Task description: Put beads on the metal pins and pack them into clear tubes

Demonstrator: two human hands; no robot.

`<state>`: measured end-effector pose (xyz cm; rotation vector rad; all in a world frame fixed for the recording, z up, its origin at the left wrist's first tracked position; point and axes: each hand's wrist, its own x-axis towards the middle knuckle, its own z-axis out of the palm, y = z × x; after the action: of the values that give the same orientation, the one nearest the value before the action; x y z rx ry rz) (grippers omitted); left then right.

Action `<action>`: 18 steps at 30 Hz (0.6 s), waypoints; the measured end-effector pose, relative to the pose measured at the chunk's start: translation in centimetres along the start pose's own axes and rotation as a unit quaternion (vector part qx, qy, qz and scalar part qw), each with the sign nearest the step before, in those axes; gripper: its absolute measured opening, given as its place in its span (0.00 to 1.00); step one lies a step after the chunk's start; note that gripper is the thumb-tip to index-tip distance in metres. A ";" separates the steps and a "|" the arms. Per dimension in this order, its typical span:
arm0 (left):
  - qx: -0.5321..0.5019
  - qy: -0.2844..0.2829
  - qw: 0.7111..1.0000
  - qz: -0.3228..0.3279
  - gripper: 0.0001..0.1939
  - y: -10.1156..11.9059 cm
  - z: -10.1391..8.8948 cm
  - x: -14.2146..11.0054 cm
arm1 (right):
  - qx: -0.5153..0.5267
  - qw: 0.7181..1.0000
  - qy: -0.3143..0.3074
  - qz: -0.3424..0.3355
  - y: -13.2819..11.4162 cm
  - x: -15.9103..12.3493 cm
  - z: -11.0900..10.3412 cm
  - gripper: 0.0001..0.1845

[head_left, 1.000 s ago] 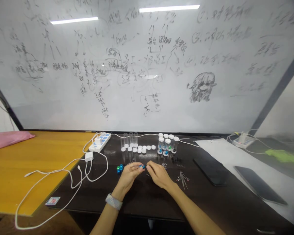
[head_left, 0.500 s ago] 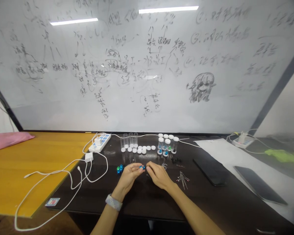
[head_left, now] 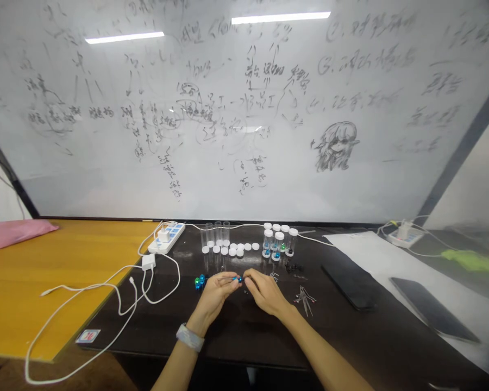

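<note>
My left hand [head_left: 217, 293], with a band on its wrist, pinches a small shiny blue piece [head_left: 237, 279]; a thin metal pin seems to lie along its fingers. Close against it on the right, the fingers of my right hand [head_left: 264, 292] are bent together, and what they grip is too small to make out. Several blue and green shiny balls [head_left: 199, 282] lie left of my left hand. Right of my right hand, a fan of thin metal pins [head_left: 305, 300] rests on the dark table [head_left: 244, 336].
Behind the hands stand clear tubes [head_left: 218, 234], a row of white caps [head_left: 240, 250] and white-capped tubes [head_left: 277, 241] with coloured balls inside. Small black parts [head_left: 294, 267] lie nearby. A black phone [head_left: 348, 287] is at right, a power strip [head_left: 167, 237] and white cables [head_left: 118, 293] at left.
Both hands stay together around the blue piece. Only a very slight shift of the whole view shows.
</note>
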<state>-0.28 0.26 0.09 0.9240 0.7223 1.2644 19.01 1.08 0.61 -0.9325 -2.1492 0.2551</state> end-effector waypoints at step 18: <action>-0.017 -0.004 1.000 -0.003 0.18 -0.3 -0.4 0.3 | -0.052 0.998 0.003 -0.040 0.1 -0.3 -0.4 0.09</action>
<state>-0.43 0.57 -0.35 0.8976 0.6958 1.2633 19.53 0.93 0.69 -0.9011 -2.2051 0.1017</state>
